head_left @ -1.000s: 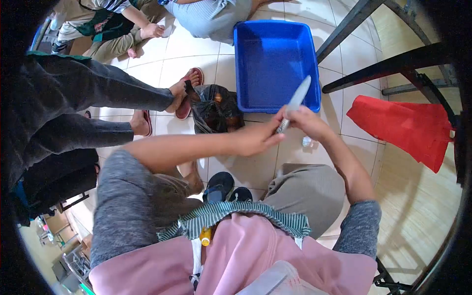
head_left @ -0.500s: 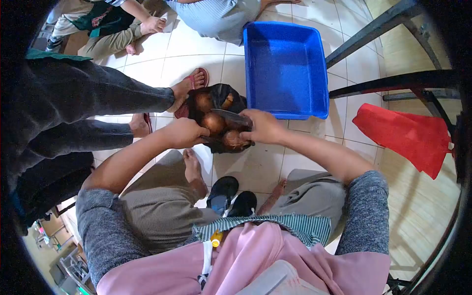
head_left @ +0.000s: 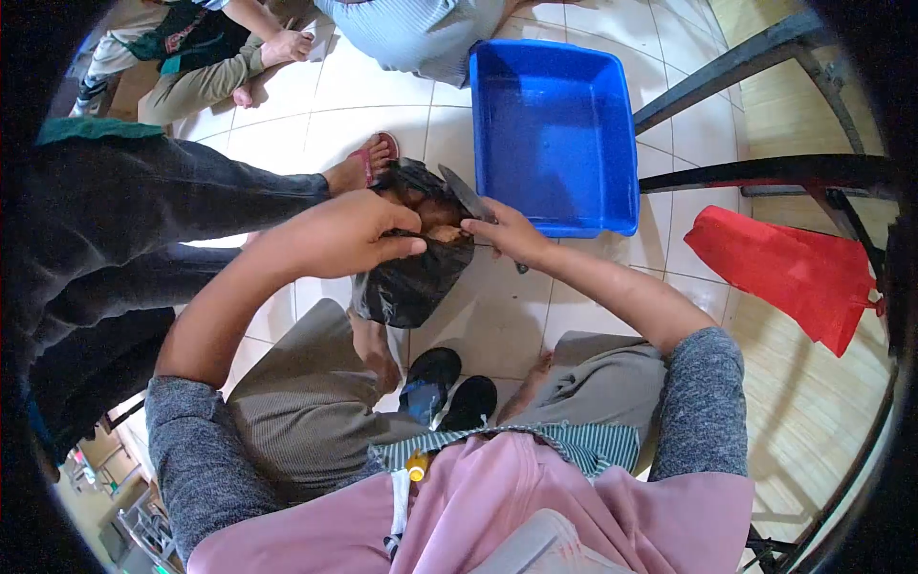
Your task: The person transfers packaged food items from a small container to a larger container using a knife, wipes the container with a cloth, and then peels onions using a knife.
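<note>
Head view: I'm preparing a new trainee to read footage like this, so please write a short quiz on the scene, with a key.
1. Multiple choice: In the picture, where is the blue rectangular plastic basin relative to the black plastic bag?
A) to its left
B) to its right
C) directly below it

2. True or false: The right hand holds the knife with a dark grey blade.

3. Fill in: The left hand grips the bag at its ____.

Key:
1. B
2. True
3. opening
</note>
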Demonstrator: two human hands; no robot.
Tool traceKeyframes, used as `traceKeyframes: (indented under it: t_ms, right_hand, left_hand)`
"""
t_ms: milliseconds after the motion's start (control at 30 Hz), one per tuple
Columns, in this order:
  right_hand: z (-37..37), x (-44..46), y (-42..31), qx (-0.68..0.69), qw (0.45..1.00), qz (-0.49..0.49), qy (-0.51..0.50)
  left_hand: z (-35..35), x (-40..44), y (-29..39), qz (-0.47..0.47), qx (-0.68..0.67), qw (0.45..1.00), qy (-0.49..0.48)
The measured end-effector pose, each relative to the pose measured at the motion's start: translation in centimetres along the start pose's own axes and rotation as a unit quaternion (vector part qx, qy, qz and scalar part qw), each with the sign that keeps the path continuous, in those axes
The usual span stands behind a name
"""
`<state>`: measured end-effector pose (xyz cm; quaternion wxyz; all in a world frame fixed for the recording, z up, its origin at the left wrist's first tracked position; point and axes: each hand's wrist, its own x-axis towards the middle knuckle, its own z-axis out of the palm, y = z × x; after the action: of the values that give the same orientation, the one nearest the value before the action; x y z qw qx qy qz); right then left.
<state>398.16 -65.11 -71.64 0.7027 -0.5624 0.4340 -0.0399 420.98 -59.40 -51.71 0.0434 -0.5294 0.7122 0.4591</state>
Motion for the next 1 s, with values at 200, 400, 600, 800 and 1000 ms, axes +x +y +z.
traceKeyframes:
  t_ms: [200, 400, 600, 800, 1000]
  right_hand:
    - [0.7, -0.9, 1.0, -0.173, 0.970, -0.112, 0.131]
    - [1.4, -0.9, 3.4, -0.225, 0.941, -0.198, 0.154]
    - [0.2, -2.0, 3.0, -0.230, 0.936, -0.210, 0.163]
    - [-1.7, -3.4, 1.5, -0.172, 0.946, -0.225, 0.157]
    - [-2.7, -4.3, 2.1, -0.266, 0.894, -0.344, 0.111]
  left_hand:
    - [6.3, 4.8, -3.1, 0.050, -0.003, 0.997, 0.057]
    - [11.1, 7.5, -4.4, 0.097, 0.023, 0.993, 0.070]
    - [9.3, 2.4, -9.7, 0.113, 0.003, 0.968, 0.225]
    - [25.7, -10.5, -29.8, -0.401, -0.013, 0.905, 0.144]
    - [39.3, -11.7, -22.4, -0.260, -0.037, 0.938, 0.225]
